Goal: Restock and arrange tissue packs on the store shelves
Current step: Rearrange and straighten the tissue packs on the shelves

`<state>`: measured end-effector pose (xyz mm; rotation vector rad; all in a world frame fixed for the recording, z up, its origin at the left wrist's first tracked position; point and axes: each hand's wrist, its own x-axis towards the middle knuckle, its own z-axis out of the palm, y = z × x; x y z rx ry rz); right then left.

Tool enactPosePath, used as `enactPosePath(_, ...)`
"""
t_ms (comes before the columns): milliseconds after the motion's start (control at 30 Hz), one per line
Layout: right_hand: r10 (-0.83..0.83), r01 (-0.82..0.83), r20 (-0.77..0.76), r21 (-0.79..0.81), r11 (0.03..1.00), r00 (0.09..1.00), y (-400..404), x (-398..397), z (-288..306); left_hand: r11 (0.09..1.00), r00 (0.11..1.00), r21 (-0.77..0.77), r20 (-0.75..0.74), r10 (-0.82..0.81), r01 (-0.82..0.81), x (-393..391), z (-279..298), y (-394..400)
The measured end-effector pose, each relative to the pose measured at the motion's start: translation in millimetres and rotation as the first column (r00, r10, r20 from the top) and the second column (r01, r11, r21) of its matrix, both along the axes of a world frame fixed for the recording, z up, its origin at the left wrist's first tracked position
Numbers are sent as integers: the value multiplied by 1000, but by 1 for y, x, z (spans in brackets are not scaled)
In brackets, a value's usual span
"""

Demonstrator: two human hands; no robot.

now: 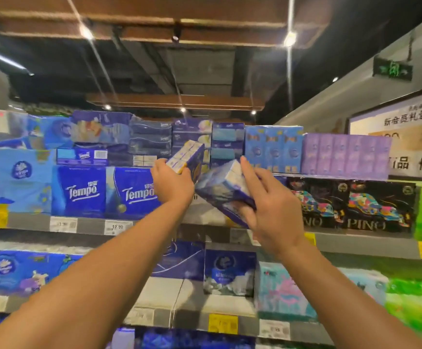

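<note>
The left hand point(171, 183) grips a small purple-and-white plastic-wrapped tissue pack point(187, 157), tilted, before the upper grey metal shelf point(204, 229). At its four o'clock, almost touching it, the right hand point(271, 207) clasps a larger blue-purple tissue bundle point(223, 190), fingers curled around it.

Two tissue packs held up before the Tempo packs point(106, 191).
Upper tissue pack point(187, 156): purple wrap, pale end panels, tilted, just right of and above the Tempo packs, gripped by left hand point(172, 182). Lower tissue pack point(226, 190): blue-purple wrap, pale end showing, tilted, farther right, gripped by right hand point(270, 207). Packs close together; contact unclear.
</note>
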<state>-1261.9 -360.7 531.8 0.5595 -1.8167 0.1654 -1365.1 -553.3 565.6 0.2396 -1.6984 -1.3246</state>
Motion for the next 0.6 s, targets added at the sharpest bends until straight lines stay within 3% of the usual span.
enactPosePath(133,-99,100,29,-22,995,995,-17,-38,19,995,994,-36,72,-85,88,-69,10,-11)
enactPosePath(267,-245,254,153,-45,966,957,-16,-60,38,977,972,-60,126,-196,205,-129,14,-2)
enactPosePath(467,-286,237,278,195,952,917,19,-61,50,952,930,40,204,-306,304,-179,6,11)
enactPosePath(600,-301,230,308,245,942,903,30,-70,44,952,922,52,237,-306,302,-199,5,13)
